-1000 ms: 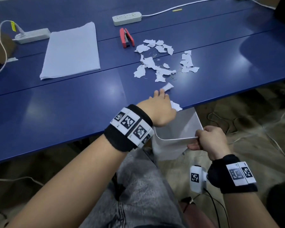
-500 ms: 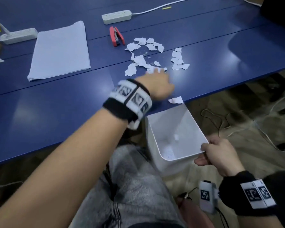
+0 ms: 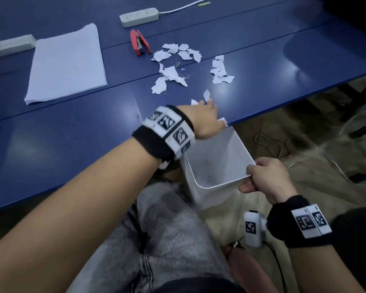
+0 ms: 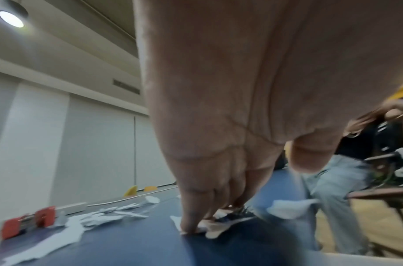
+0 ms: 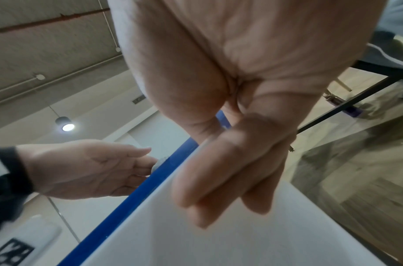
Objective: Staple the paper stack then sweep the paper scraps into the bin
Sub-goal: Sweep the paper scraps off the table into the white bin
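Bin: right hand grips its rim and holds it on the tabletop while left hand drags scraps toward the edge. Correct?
Not quite. The bin is not on the tabletop: the head view shows it held below the table edge, over the floor. The rest stands: the right hand grips its rim, and the left hand drags scraps toward the edge.

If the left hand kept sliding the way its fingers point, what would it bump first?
Probably the small scrap just beyond the left hand's fingertips, then the bigger scrap pile. Depth is hard to judge.
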Action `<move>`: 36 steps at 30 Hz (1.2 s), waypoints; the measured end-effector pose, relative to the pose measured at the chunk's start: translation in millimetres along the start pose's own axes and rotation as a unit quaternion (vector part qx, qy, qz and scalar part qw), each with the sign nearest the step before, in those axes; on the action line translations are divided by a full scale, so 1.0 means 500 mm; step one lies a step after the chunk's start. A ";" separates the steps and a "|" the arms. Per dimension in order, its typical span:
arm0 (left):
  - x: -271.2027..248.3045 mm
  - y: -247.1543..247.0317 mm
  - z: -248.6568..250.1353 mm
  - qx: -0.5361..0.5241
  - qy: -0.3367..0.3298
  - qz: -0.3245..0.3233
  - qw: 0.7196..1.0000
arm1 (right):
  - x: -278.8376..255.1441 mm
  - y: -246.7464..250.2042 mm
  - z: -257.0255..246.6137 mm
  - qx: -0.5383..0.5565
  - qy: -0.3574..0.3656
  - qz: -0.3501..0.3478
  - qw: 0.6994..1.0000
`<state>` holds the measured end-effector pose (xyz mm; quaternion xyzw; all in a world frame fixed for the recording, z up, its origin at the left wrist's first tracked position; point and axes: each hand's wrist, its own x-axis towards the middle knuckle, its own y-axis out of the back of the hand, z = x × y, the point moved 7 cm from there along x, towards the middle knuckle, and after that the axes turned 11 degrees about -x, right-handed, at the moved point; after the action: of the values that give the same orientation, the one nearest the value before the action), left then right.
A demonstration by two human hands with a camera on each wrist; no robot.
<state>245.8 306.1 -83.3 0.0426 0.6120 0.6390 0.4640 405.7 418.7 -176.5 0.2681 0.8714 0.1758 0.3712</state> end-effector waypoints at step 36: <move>0.026 0.071 -0.121 0.037 0.051 -0.021 0.998 | 0.050 -0.025 -0.018 -0.020 0.004 -0.027 0.999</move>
<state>181.4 275.7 -75.8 0.0140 0.6591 0.6074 0.4433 380.5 422.9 -190.6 0.2359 0.8763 0.1840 0.3776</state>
